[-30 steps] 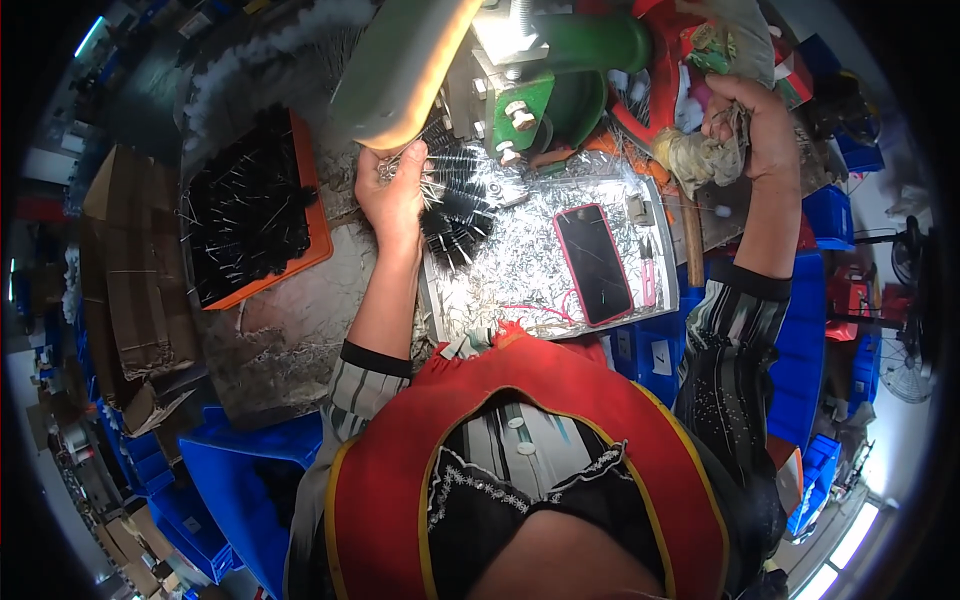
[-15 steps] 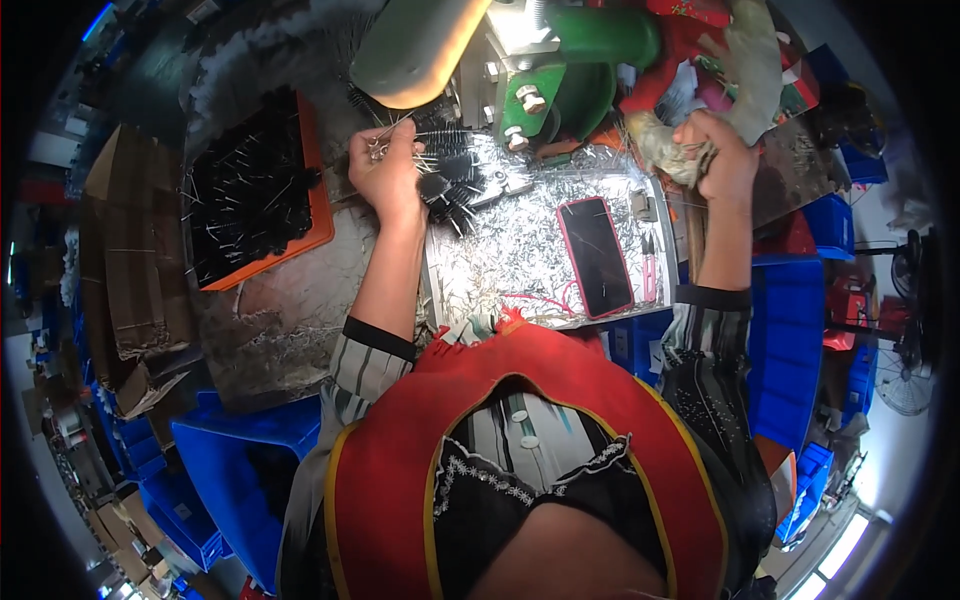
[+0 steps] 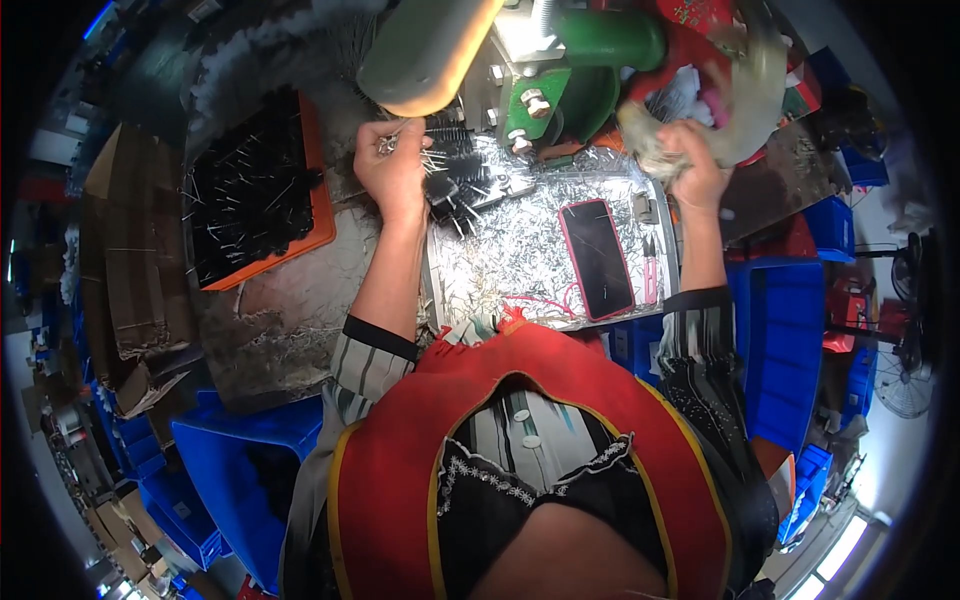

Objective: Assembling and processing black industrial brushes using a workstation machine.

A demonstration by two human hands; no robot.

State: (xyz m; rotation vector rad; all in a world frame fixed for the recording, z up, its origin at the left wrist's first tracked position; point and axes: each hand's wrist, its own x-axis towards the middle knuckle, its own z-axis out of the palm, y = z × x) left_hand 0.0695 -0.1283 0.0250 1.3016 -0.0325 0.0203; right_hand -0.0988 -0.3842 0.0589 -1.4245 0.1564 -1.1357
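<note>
Work seemed midway: the left hand [image 3: 391, 172] gripped black brushes [image 3: 458, 168] by their wire stems over the tray's [image 3: 431, 275] far left corner, the right hand [image 3: 696, 172] closed around a cloth-wrapped ring [image 3: 768, 95]. A brush heap [image 3: 252, 195] filled the orange bin [image 3: 318, 200] along the table's [image 3: 290, 350] left edge; whether those were finished could not be told.

A grimy workbench [image 3: 285, 340] spreads beneath the left fingers [image 3: 378, 130], a strip light [image 3: 97, 20] far to their upper left; well right of the right fingers [image 3: 682, 138], a caged fan [image 3: 904, 385] near a pale wall [image 3: 893, 455]
</note>
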